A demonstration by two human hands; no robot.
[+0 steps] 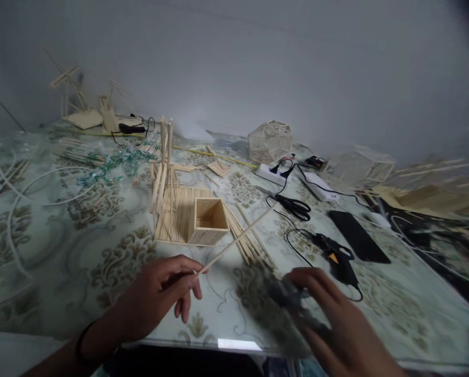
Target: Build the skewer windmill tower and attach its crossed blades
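Observation:
Between the thumb and fingers of my left hand (pixel 163 293) is one end of a thin wooden stick (pixel 238 240). The stick slants up and to the right above the table. My right hand (pixel 336 319) is closed around a dark hand tool (pixel 287 298), perhaps pliers or cutters, too blurred by motion to be sure. Beyond my left hand stands a stick-built model: a slatted base (pixel 179 207) with an open-topped square box (pixel 208 236) and upright sticks (pixel 164 157) at its left. Several loose sticks (pixel 244 241) lie right of the box.
To the right are scissors (pixel 293 207), a glue gun (pixel 338 259) with its cable, a flat black slab (pixel 358 235) and a power strip (pixel 273 174). A stick polyhedron (pixel 270 141) stands behind. A white cable (pixel 41 201) loops at left near green plastic wrapping (pixel 116 166).

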